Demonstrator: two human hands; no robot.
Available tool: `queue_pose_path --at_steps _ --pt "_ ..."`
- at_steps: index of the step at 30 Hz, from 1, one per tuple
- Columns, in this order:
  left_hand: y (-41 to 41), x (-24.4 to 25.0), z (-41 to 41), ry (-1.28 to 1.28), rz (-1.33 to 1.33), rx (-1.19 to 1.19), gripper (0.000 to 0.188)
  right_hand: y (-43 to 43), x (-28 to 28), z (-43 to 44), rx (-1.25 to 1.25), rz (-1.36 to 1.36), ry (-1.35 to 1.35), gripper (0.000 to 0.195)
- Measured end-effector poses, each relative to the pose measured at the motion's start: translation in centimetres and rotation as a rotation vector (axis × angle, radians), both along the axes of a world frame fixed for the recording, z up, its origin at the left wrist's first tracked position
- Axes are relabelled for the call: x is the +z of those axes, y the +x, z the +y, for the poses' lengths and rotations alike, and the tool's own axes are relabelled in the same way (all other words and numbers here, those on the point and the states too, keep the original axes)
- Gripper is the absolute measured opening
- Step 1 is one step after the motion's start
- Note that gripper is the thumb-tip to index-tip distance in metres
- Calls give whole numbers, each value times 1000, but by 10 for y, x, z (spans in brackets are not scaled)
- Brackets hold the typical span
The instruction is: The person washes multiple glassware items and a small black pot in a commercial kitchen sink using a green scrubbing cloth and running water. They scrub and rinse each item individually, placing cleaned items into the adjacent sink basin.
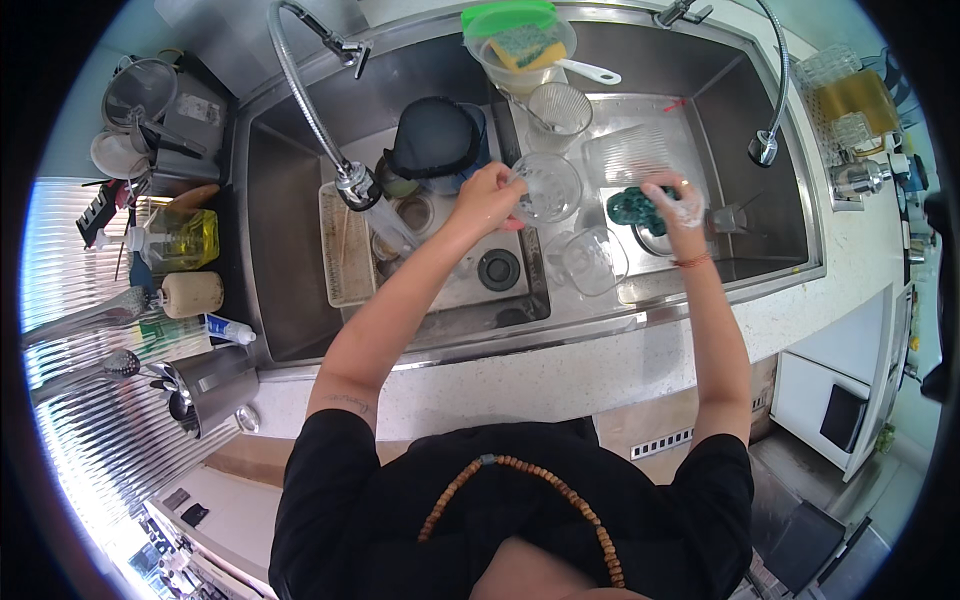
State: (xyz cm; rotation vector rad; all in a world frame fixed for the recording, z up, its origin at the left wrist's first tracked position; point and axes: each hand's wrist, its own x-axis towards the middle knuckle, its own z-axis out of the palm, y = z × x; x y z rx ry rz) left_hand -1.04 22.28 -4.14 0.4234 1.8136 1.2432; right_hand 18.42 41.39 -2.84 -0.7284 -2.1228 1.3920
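My left hand (pixel 489 199) grips the rim of a clear drinking glass (pixel 553 189) over the divider between the two sink basins. In my right hand (pixel 679 204), which has suds on it, is a dark green scrubbing pad (pixel 634 210), above the right basin. Just below the held glass, another clear glass (pixel 596 261) lies on the metal surface. A ribbed glass (pixel 559 112) with a utensil in it stands farther back. Beside it lies a ribbed clear container (pixel 628 154), whose exact kind I cannot tell.
Water runs from the left faucet (pixel 358 184) into the left basin, which holds a dark pot-like vessel (pixel 433 139) and a long beige tray (pixel 346 247). A tub with a sponge (pixel 525 49) sits at the back. A yellow soap bottle (pixel 184 238) and utensil holder (pixel 214 386) line the left counter.
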Motion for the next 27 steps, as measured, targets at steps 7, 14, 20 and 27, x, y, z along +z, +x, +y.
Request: queue_pose_path --at_steps 7,14,20,27 --pt "13 -12 29 48 -108 48 24 -17 54 12 330 27 376 25" --pt "20 -10 43 152 -271 134 34 -43 69 8 434 -107 563 23" --pt "14 -9 28 297 -507 214 41 -49 59 12 482 -170 573 25" --pt "-47 -93 -82 -104 -41 -237 32 -53 37 4 456 -180 868 27"
